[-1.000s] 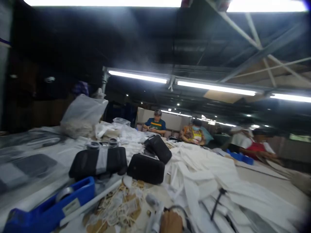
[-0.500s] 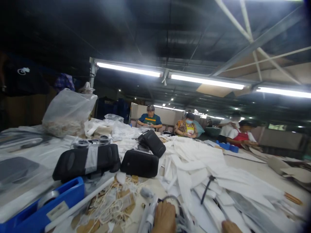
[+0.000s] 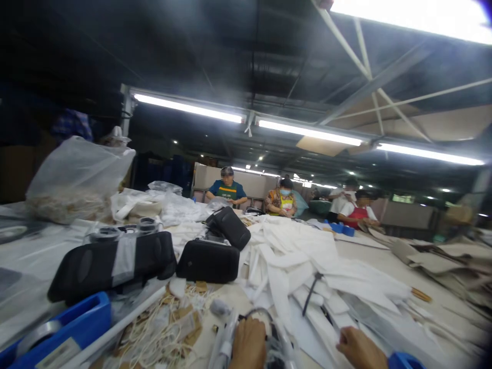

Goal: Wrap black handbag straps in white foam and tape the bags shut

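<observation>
At the bottom centre, my left hand [image 3: 249, 342] is closed over an item wrapped in clear plastic [image 3: 282, 341], with a dark curved edge beside the knuckles; what the fingers grip is hidden. My right hand [image 3: 359, 347] is at the lower right, curled above white sheets [image 3: 326, 328], a blue cuff at its wrist. Anything inside its fingers is too unclear to tell. Left of my left hand lies a heap of cream strings and brown tags [image 3: 169, 325]. A black strap [image 3: 312, 294] rests on the white sheets.
Black cases [image 3: 209, 261] stand ahead, another [image 3: 149, 256] to the left. A blue tape dispenser [image 3: 86, 320] and a white rod [image 3: 119, 325] lie lower left. A bulging plastic bag [image 3: 79, 174] is behind. Several people [image 3: 226, 192] sit across the table [image 3: 369, 261].
The view has turned to the right, so most things appear further left. More of my right hand and its blue cuff now shows. My left hand stays at the plastic-wrapped item.
</observation>
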Demonstrator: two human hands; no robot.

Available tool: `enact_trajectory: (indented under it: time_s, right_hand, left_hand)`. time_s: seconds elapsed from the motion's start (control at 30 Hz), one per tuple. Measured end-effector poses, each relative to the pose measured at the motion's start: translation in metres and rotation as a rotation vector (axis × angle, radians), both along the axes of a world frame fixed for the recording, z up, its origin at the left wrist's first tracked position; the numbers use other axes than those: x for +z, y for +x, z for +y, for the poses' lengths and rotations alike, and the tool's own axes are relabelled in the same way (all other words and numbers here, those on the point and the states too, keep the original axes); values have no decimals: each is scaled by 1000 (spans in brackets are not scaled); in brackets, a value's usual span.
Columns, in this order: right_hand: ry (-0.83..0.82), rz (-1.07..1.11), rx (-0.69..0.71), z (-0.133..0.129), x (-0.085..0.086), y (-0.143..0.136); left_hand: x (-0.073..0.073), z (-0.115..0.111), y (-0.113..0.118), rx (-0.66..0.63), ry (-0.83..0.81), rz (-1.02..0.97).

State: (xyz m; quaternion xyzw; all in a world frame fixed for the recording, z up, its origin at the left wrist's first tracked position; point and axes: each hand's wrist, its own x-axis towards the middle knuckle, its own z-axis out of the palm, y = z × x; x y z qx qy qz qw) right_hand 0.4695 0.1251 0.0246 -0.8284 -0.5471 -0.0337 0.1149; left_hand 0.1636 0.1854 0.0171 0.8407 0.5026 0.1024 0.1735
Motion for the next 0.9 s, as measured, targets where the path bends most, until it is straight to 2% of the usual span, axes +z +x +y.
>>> enact_trajectory:
  time_s: [0.17, 0.27, 0.5, 0.63, 0.77, 0.87, 0.9]
  right_hand:
    - [-60, 123, -80, -9, 35, -18]
    - [-63, 225, -74, -9, 45, -16]
    - [-67, 598, 38, -9, 43, 9]
    - [-37, 738, 136, -15, 48, 4]
    - [-136, 757, 288, -23, 50, -24]
    - [-225, 662, 424, -32, 40, -37]
    - [-237, 615, 507, -36, 36, -38]
  left_hand:
    - [9, -6, -2, -9, 135, 65]
    - [15, -7, -2, -30, 176, 99]
    - [15, -1, 3, -70, 141, 177]
    - [18, -1, 3, -74, 157, 158]
    - [16, -4, -1, -35, 177, 97]
    - [10, -4, -2, -27, 184, 64]
    - [9, -4, -1, -22, 182, 50]
